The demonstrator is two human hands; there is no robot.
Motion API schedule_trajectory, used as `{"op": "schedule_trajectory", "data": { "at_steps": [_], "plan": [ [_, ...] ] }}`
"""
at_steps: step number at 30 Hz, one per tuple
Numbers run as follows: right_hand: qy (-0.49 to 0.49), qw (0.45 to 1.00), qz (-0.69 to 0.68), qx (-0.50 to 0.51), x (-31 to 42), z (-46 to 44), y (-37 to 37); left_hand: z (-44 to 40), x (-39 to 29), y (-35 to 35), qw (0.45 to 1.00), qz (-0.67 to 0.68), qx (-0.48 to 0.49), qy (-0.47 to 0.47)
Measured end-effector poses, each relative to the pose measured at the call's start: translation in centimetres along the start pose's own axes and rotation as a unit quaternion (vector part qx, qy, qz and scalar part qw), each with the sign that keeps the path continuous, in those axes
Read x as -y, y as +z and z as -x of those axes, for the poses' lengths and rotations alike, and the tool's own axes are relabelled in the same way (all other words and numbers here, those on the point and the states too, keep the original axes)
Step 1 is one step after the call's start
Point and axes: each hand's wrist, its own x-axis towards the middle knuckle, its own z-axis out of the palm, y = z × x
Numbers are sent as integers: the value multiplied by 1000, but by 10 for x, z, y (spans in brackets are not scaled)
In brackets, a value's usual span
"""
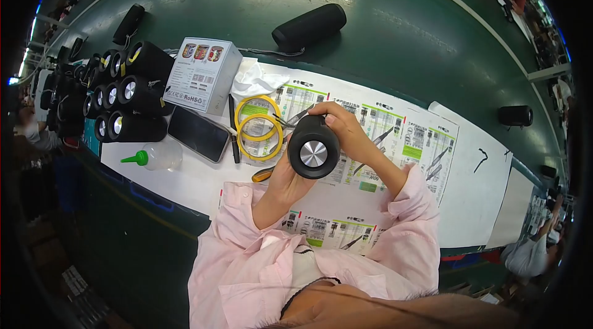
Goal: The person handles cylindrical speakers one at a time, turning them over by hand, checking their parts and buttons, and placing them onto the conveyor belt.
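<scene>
A black cylindrical speaker (330,155) with a shiny silver disc on its end is held over the printed sheets (395,131) on the bench, its disc end turned up toward me. My left hand (285,182) supports it from the lower left, fingers partly hidden behind it. From the upper right my right hand (347,130) is closed on its far side, with the thumb on top. A thin dark cord (285,122) shows by the speaker's upper left. Two yellow tape rings (277,145) and an orange-and-black screwdriver handle (262,174) lie left of my left hand.
Several black speakers (145,94) are stacked at the left, beside a white printed box (199,76). A phone (197,133), a green-tipped bottle (162,156) and a crumpled white cloth (256,81) are nearby. Another speaker (310,26) lies on the green surface beyond the bench.
</scene>
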Motion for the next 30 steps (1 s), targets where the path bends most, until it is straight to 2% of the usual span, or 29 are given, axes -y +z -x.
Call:
{"op": "schedule_trajectory", "data": {
  "at_steps": [4, 7, 10, 11, 12, 14, 15, 17, 18, 20, 21, 22, 25, 26, 28, 30],
  "plan": [
    [-2, 1000, 12, -5, -1, 0, 0, 3, 3, 9, 999, -40, -35, 10],
    [-14, 1000, 17, -8, -2, 1, 0, 1, 2, 6, 999, -9, -36, 13],
    [-55, 998, 30, -13, -5, 0, 0, 3, 4, 12, 997, -43, -66, -3],
    [-74, 997, 35, -15, -6, 0, -1, 3, 5, 12, 992, -115, -48, 5],
    [-108, 987, 116, -20, 0, 1, -2, 4, 5, 12, 982, -187, -28, 13],
    [-176, 945, 276, -26, 19, 6, -6, 4, 2, 18, 980, -192, 17, -48],
    [-163, 949, 268, -24, 27, 9, -6, 6, 3, 25, 973, -227, 4, -40],
    [-138, 958, 250, -26, 46, 15, -5, 15, -2, 28, 920, -388, -36, 37],
    [2, 985, 168, 30, 56, 18, -7, 14, -4, 27, 884, -457, 8, 96],
    [-23, 983, 145, 113, 58, 23, -8, 13, -10, 20, 782, -580, 94, 208],
    [-35, 978, 132, 156, 58, 25, -6, 10, -12, 17, 772, -580, 112, 235],
    [-125, 955, 222, 155, 57, 24, 1, 11, -13, 14, 731, -606, 156, 274],
    [-248, 937, 224, 98, 45, 24, 13, 8, -14, 15, 601, -664, 283, 344],
    [-253, 943, 197, 91, 44, 24, 15, 3, -20, 13, 556, -677, 317, 364],
    [-282, 933, 206, 87, 41, 24, 16, 7, -17, 19, 431, -747, 258, 436],
    [-302, 928, 205, 76, 41, 24, 18, 10, -20, 16, 388, -770, 214, 460]
  ]
}}
